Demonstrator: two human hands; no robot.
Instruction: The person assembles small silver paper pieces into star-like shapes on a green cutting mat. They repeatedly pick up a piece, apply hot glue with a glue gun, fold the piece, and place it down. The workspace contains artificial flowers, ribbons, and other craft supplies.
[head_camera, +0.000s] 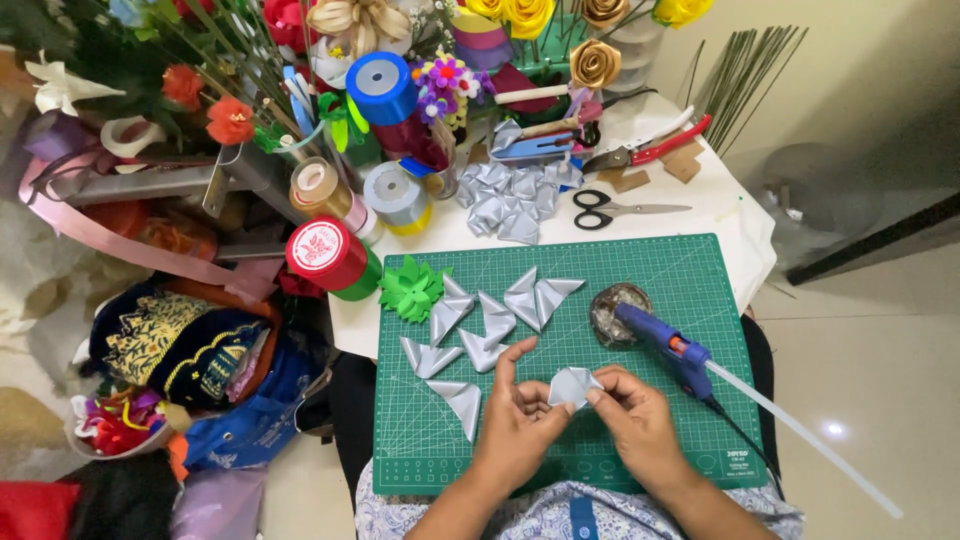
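With our left hand (517, 425) and right hand (632, 420) both pinching the silver ribbon piece (574, 387) just above the green mat (640, 290), we should keep its folded edges aligned and pressed flat.

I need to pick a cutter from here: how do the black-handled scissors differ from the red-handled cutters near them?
The black-handled scissors lie closed on the white tabletop, blades pointing right, just above the green cutting mat. The red-handled cutters lie farther back, angled, their handles spread apart toward the upper right. The scissors have looped handles; the cutters have long straight grips. Neither hand touches either tool.
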